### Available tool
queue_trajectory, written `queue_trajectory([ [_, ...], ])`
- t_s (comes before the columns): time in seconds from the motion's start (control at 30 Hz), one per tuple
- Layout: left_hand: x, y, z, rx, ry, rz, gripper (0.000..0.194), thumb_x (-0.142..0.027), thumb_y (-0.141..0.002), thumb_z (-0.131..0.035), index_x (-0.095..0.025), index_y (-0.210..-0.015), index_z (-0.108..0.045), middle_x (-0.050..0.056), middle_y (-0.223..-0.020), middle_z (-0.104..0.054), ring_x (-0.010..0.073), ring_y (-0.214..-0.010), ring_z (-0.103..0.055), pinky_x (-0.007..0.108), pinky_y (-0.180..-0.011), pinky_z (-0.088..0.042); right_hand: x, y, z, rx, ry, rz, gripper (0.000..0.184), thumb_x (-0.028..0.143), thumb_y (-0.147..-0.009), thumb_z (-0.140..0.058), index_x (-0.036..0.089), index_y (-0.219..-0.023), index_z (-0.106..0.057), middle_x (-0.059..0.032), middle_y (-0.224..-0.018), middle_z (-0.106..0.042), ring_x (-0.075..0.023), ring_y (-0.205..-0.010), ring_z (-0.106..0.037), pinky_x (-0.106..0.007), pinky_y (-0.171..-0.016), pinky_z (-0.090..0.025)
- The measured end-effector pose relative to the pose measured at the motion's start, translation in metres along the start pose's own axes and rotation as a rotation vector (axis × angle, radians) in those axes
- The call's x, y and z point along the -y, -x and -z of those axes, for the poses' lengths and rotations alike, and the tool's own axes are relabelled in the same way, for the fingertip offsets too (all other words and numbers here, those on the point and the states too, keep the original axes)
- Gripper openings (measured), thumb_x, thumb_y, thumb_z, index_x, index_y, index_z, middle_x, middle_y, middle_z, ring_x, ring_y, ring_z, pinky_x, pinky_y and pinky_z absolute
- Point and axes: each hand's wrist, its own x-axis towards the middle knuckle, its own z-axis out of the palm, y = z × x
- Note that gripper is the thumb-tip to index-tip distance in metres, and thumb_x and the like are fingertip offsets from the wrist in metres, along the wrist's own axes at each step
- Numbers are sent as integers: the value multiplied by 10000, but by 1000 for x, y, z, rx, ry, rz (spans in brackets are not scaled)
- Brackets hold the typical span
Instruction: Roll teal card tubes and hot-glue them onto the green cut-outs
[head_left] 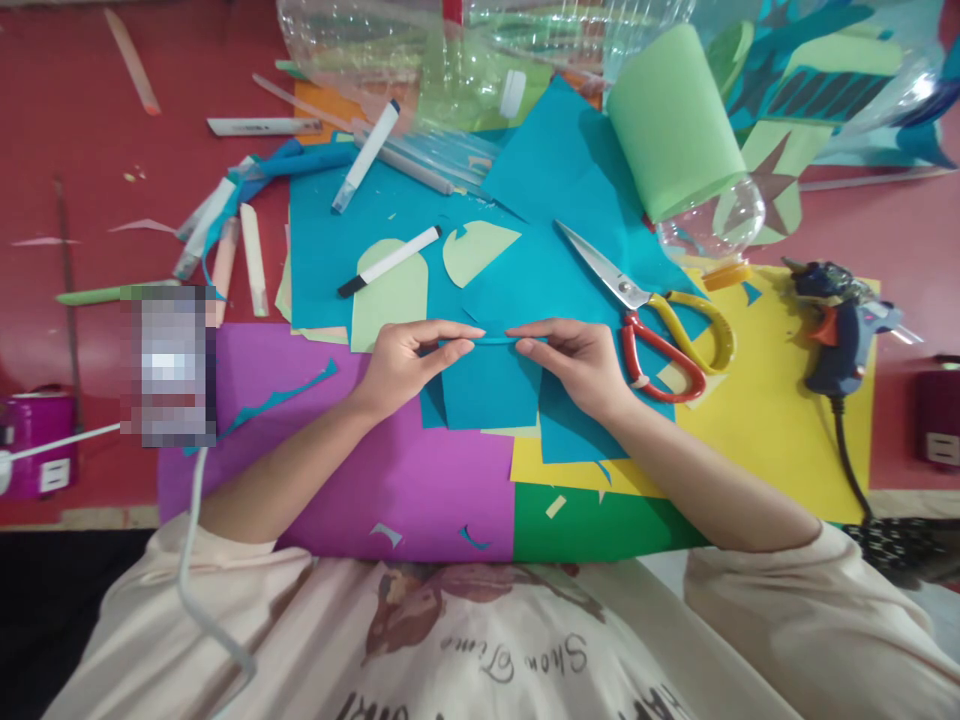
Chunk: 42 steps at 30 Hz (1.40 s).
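Counter point(34, 180): red, crowded. Bottle point(712, 225): clear neck, orange cap point(727, 276); contents hidden by green wrap point(671, 125). Left hand point(409, 360) and right hand point(581, 360): each pinching the top edge of the blue paper point(491, 390), held between them, mid-counter.

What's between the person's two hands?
In the head view, a blue paper piece spans the gap, its far edge pinched by the left hand and the right hand.

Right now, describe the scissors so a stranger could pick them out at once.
Find the large yellow paper sheet at right. By its left side, next to the bare right hand, metal-bladed scissors lie partly over blue paper. A red and a yellow handle loop set them apart from surrounding paper.
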Motion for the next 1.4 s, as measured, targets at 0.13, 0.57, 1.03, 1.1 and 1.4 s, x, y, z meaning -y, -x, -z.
queue_trajectory([
  [0.13,-1,0,0,-6,10,0,279,-461,-802,-658,-214,-867,-770,31,-772,-754,96,-536,-580,202,-467,-421,1,0,1,-10,-12,9,330,509,-736,-704,203,-832,-783,5,-521,-574,-84,-477,-397,-229,-425,-311],
  [0.57,-1,-1,1,6,-25,-8,291,-470,-837,-610,-225,-874,-763,-39,-460,-517,65,-392,-329,217,-384,-258,1,-1,1,-1,-7,-9,350,543,-727,-699,214,-811,-785,10,-521,-585,-83,-465,-371,-233,-420,-289],
  [1.03,2,5,-6,73,-191,-108,288,-458,-840,-594,-211,-851,-743,29,-852,-769,151,-765,-712,223,-730,-551,4,7,-5,121,152,102,256,425,-830,-633,210,-866,-767,-23,-710,-712,-105,-543,-548,-237,-487,-405],
  [1.1,3,6,-8,83,-231,-140,300,-468,-852,-577,-218,-841,-741,23,-833,-770,144,-744,-712,215,-720,-547,5,8,-6,141,179,146,227,400,-839,-627,215,-862,-757,-38,-816,-743,-130,-649,-627,-244,-559,-463],
  [1.4,1,3,-5,29,-144,-84,206,-376,-836,-620,-209,-834,-741,22,-846,-769,145,-770,-712,215,-729,-550,2,4,-2,73,94,112,201,378,-818,-654,195,-792,-735,-36,-779,-743,-134,-636,-639,-247,-540,-465],
])
